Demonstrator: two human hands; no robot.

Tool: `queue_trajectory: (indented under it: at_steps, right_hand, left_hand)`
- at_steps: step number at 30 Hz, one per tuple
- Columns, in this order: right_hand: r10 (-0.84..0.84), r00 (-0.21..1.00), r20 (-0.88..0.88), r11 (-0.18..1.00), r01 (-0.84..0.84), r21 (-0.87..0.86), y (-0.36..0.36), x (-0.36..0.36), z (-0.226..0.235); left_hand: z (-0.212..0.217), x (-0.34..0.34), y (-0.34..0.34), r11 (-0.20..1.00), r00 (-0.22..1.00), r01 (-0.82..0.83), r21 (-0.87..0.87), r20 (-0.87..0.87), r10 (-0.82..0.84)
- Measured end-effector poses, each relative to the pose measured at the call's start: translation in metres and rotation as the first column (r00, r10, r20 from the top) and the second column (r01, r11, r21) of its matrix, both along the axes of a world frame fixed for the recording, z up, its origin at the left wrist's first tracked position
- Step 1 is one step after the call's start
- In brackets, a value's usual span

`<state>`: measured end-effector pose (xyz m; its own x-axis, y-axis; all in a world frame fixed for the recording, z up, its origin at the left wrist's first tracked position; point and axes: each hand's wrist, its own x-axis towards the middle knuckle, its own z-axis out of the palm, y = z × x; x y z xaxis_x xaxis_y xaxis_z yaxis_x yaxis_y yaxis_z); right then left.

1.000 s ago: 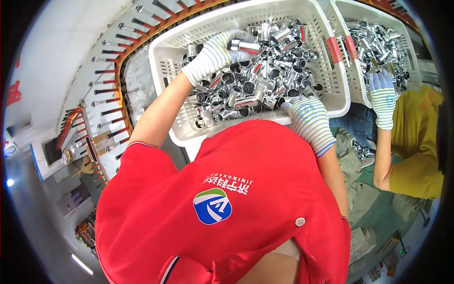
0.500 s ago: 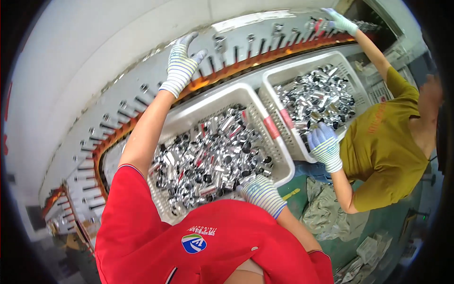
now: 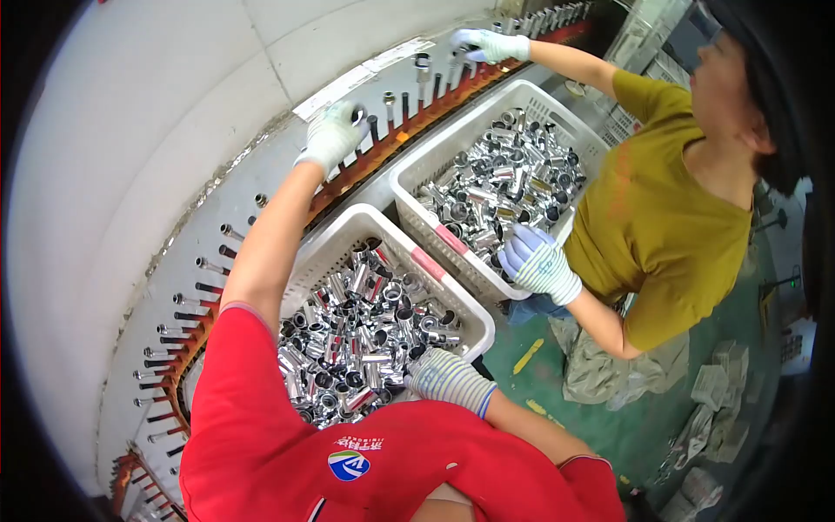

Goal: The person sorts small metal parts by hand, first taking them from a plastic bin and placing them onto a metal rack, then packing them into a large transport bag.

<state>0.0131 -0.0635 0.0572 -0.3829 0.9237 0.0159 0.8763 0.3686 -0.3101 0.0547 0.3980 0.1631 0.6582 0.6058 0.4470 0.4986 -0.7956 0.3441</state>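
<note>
Pale wall panels [image 3: 200, 104] back a curved conveyor [image 3: 326, 207] carrying a row of upright rods. Your left hand [image 3: 335, 135], gloved, is beside the rods; its thumb and fingers pinch a dark-mouthed tubular part [image 3: 358, 114]. Your right hand [image 3: 452, 381] rests at the near right of the chrome parts [image 3: 365, 322] in your white basket [image 3: 477, 329]; whether its fingers grip a part cannot be told. To the right, a co-worker [image 3: 665, 235] works beside a second basket [image 3: 402, 178].
</note>
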Motion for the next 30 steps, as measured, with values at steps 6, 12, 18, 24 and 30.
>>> queue_trajectory:
  at_steps: [6, 12, 18, 24, 30]
  right_hand:
    - [0.021, 0.997, 0.070, 1.000, -0.019, -0.018, 0.001, 0.006, 0.002]
    - [0.046, 0.997, 0.064, 0.999, -0.045, -0.012, 0.000, 0.001, -0.012]
    - [0.037, 0.999, 0.015, 0.999, -0.036, -0.021, -0.002, 0.001, -0.010]
    - [-0.023, 0.998, -0.058, 1.000, 0.023, 0.000, -0.002, 0.007, -0.016]
    - [-0.024, 0.993, -0.114, 1.000, 0.024, -0.003, -0.001, 0.000, -0.018]
  left_hand:
    - [-0.006, -0.107, -0.147, 0.754, 0.778, 0.570, -0.326, -0.081, -0.623]
    - [-0.005, -0.123, -0.114, 0.765, 0.916, 0.326, -0.555, -0.016, -0.402]
    - [-0.004, -0.023, 0.008, 0.985, 0.929, 0.082, -0.153, 0.369, -0.020]
    - [0.009, 0.093, 0.047, 0.946, 0.980, 0.002, -0.324, 0.190, 0.063]
    - [0.017, 0.076, 0.096, 0.822, 0.976, 0.071, -0.565, 0.209, 0.059]
